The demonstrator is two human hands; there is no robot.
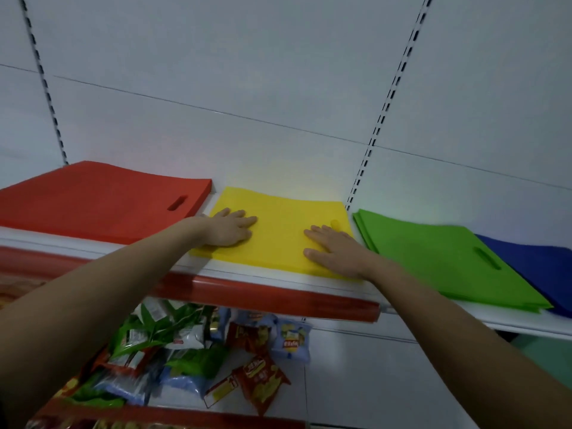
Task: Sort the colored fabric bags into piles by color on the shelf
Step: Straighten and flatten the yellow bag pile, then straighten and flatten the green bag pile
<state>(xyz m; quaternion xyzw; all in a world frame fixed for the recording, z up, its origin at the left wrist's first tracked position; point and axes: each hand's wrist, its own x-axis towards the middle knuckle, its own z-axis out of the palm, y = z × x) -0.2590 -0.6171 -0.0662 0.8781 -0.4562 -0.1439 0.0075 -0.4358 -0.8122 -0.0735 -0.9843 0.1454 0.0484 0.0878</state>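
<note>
Four piles of flat fabric bags lie side by side on a white shelf [278, 281]. From left to right they are a thick red pile [93, 199], a yellow pile [281, 230], a green pile [439, 258] and a blue pile [538, 267] partly under the green one. My left hand [230, 229] lies flat on the left part of the yellow pile with straight fingers. My right hand [332, 249] presses flat on the yellow pile's right part, fingers pointing left.
A red price strip [269, 297] runs along the shelf's front edge. On the lower shelf lie several snack packets [198, 357] in red, blue and green. The white back panel [247, 88] with slotted uprights rises behind the piles.
</note>
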